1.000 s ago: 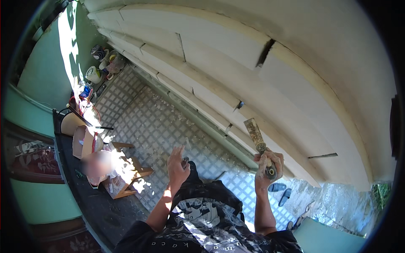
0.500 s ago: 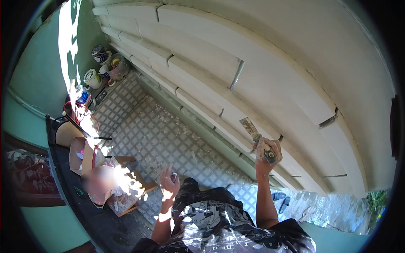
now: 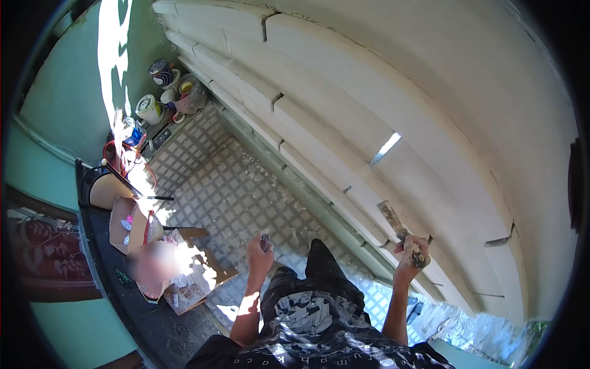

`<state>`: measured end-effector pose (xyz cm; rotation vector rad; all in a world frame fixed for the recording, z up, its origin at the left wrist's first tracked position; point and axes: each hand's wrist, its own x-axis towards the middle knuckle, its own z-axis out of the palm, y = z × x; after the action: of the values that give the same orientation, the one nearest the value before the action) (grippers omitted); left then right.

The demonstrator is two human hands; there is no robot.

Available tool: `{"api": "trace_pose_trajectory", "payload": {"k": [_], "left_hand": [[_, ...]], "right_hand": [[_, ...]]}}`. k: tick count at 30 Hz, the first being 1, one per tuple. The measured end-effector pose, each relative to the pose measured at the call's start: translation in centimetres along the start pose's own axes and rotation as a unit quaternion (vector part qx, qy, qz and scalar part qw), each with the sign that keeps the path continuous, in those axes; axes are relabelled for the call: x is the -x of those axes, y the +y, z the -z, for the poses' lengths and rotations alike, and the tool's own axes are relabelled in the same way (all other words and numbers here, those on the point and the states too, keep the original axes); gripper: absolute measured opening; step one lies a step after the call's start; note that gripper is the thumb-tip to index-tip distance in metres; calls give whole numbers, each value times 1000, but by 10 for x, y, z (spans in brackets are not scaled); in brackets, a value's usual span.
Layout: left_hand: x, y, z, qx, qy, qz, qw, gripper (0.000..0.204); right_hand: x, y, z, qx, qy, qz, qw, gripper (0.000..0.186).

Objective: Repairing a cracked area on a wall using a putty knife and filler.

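My right hand (image 3: 410, 259) is wrapped round the handle of a putty knife (image 3: 391, 215), whose smeared blade points up and to the left. The blade lies over the pale boards (image 3: 332, 135) of the wall; whether it touches them I cannot tell. Lower and to the left, my left hand (image 3: 259, 253) is closed on a small dark object (image 3: 265, 242), its kind too small to make out. That hand is held above the tiled floor, apart from the wall.
Paint cans and buckets (image 3: 149, 109) stand in the far left corner. A cardboard box (image 3: 121, 227) and a littered small wooden table (image 3: 218, 278) are at the left, beside a dark bench top (image 3: 104, 280). Crumbs and flakes lie over the checkered floor (image 3: 227, 190).
The view has shifted, so the wall and corner appear farther right and lower. My left hand's fingers are curled tighter round the dark object. My right hand still holds the putty knife.
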<state>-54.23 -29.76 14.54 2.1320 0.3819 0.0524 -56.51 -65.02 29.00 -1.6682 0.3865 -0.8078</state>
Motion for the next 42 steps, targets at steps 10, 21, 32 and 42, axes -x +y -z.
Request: {"api": "trace_pose_trajectory", "payload": {"k": [10, 21, 32, 42], "left_hand": [[-26, 80, -38, -71, 69, -189, 977, 38], [-70, 113, -64, -2, 130, -140, 982, 30], [-143, 59, -55, 287, 179, 48, 940, 34], [-244, -6, 31, 356, 168, 8, 919, 40]], "right_hand": [[-46, 6, -59, 32, -229, 132, 964, 9], [-64, -6, -114, -62, -316, 89, 942, 13], [-83, -22, -213, -14, -237, 181, 954, 14], [-87, -26, -383, -63, -246, 161, 954, 15]]}}
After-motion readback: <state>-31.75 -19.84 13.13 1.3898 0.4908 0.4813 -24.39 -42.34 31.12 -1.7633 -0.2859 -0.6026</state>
